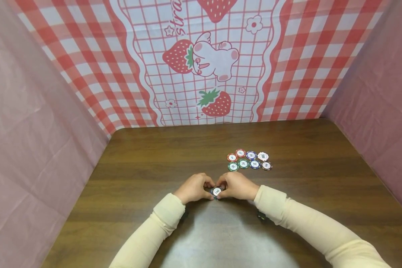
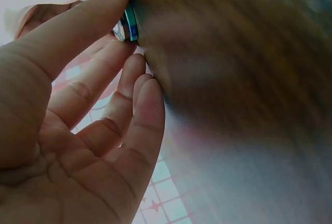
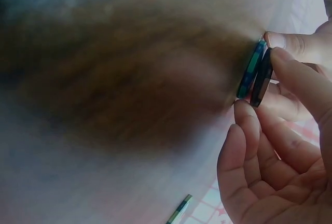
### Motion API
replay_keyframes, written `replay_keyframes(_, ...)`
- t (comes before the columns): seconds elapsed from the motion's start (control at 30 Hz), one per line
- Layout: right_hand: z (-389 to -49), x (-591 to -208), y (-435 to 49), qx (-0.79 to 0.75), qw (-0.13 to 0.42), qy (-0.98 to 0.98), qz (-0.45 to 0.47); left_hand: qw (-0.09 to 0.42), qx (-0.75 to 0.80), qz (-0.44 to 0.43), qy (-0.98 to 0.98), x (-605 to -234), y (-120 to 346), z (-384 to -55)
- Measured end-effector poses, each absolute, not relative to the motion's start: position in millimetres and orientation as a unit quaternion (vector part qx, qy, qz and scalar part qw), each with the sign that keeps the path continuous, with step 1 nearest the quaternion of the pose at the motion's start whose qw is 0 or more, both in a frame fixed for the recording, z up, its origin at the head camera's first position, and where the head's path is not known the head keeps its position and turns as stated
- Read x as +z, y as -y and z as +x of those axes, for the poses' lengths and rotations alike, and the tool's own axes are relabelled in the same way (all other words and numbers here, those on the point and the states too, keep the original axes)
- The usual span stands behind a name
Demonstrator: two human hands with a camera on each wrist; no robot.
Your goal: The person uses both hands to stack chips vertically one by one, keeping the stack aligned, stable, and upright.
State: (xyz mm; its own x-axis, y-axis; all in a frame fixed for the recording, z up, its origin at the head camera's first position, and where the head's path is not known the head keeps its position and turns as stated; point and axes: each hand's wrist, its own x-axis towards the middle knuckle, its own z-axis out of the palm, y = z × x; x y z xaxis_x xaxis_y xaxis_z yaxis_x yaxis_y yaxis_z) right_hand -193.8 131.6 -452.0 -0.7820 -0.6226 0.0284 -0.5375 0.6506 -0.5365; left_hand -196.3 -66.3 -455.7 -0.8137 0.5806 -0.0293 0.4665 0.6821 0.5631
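Near the middle of the table, my left hand (image 1: 195, 188) and right hand (image 1: 238, 186) meet around two stacked poker chips. The upper one, a black poker chip (image 1: 216, 191), shows 100 on its white centre. Beneath it, in the right wrist view, is a green poker chip (image 3: 251, 69) with dark edge patches, flat against the table. My right thumb and fingers pinch the black chip, which leans with a narrow gap to the green one. In the left wrist view, my left thumb and index finger grip the edges of the green chip.
Two close rows of chips lie beyond my right hand: red chips (image 1: 240, 153), blue chips (image 1: 254, 164), green chips (image 1: 232, 166), a white chip (image 1: 262, 156) and a dark chip (image 1: 266, 165). The brown wooden table (image 1: 147, 149) ends at a checked strawberry cloth (image 1: 201, 108); pink curtains (image 1: 365, 93) flank it.
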Motion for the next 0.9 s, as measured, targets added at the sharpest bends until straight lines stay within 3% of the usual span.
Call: replay_keyframes(0.9,-193.8,-451.4,-126.9,-0.253,0.075,-0.912,-0.313,0.097,0.279,0.294,-0.909,-457.9,67.3,-197.1)
